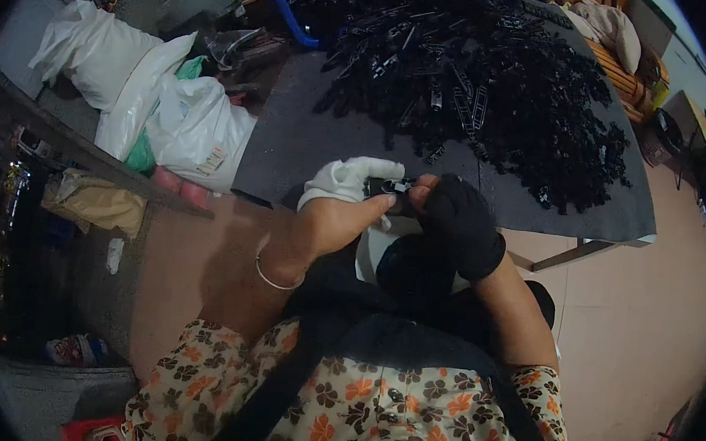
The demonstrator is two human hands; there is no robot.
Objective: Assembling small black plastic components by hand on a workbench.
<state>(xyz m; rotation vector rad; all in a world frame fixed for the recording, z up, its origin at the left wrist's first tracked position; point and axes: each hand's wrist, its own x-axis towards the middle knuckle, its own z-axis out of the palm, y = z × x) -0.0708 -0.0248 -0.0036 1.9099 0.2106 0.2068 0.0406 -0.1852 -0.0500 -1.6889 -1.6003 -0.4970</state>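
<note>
My left hand (337,196), in a white glove that leaves the thumb bare, pinches a small black part (381,188) with a shiny spot on it. Bare fingertips of my right hand (457,221), in a black glove, close on the part's right end. Its exact kind is too small to make out. Both hands meet just off the near edge of a dark-covered table (285,131). Beyond them spreads a large heap of small black plastic-looking pieces (465,87), some long and ladder-like. Below my hands, a white container (369,251) with something dark at it is partly hidden.
White sacks (189,122) and a green bag stand left of the table. A blue tray edge (286,5) rises at the table's far left. Brown crumpled paper or sacking (99,201) lies at left. A dark bucket (661,138) stands on the floor at far right.
</note>
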